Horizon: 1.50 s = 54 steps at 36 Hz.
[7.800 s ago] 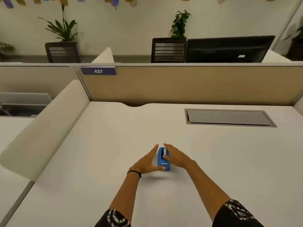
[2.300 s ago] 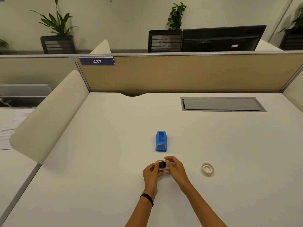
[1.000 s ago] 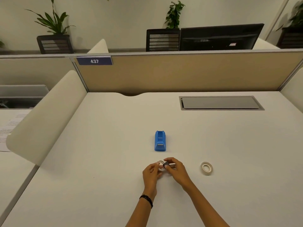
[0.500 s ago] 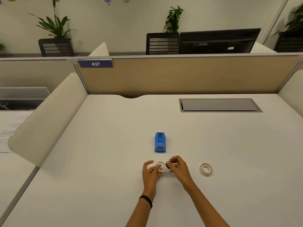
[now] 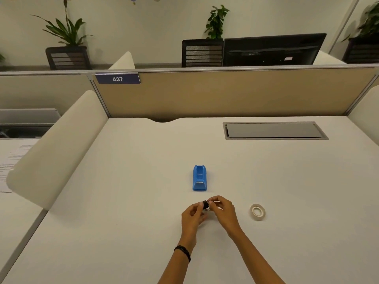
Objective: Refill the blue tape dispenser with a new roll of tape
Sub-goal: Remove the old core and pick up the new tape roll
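The blue tape dispenser [image 5: 199,178] stands on the white desk [image 5: 123,201] with its roll slot showing no tape. Just in front of it, my left hand [image 5: 192,217] and my right hand [image 5: 222,212] meet fingertip to fingertip. Between them is a small black spool [image 5: 205,204], pinched by my right fingers and touched by my left. A sliver of a small pale tape ring [image 5: 207,210] shows under the spool, by my left fingers. A new tape roll [image 5: 257,212] lies flat on the desk to the right of my hands.
A grey cable hatch [image 5: 274,130] is set into the desk at the back right. A tan partition [image 5: 225,93] closes the back, and a curved white divider [image 5: 57,148] runs along the left. Printed paper [image 5: 10,167] lies on the neighbouring desk.
Half a second ago my hands were slightly apart, the left with the pale ring and the right with the black spool. They have come together. Dispenser and new roll have not moved.
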Each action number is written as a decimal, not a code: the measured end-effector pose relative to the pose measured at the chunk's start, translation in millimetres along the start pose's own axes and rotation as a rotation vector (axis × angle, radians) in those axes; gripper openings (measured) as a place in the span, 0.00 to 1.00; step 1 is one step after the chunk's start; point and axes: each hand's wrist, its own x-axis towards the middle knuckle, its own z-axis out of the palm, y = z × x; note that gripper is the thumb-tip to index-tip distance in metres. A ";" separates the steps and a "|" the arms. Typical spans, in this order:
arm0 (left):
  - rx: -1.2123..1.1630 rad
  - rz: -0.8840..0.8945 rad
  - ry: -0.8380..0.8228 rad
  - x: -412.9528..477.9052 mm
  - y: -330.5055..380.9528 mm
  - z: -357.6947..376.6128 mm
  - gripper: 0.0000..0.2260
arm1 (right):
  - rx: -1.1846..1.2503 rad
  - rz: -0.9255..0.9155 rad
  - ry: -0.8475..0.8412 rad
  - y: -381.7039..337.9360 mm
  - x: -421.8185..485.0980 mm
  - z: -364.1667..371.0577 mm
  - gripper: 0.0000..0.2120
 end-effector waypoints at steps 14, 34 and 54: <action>-0.002 -0.060 -0.076 7.1 -7.0 2.9 0.10 | -0.052 0.150 -0.129 9.7 15.0 -9.1 0.08; -0.037 -0.076 0.037 25.2 -14.1 -8.6 0.10 | 0.206 0.198 0.294 3.3 134.5 -108.8 0.10; -0.008 -0.096 0.003 21.6 -11.7 -5.9 0.08 | 0.021 0.231 0.210 22.7 98.4 -130.2 0.09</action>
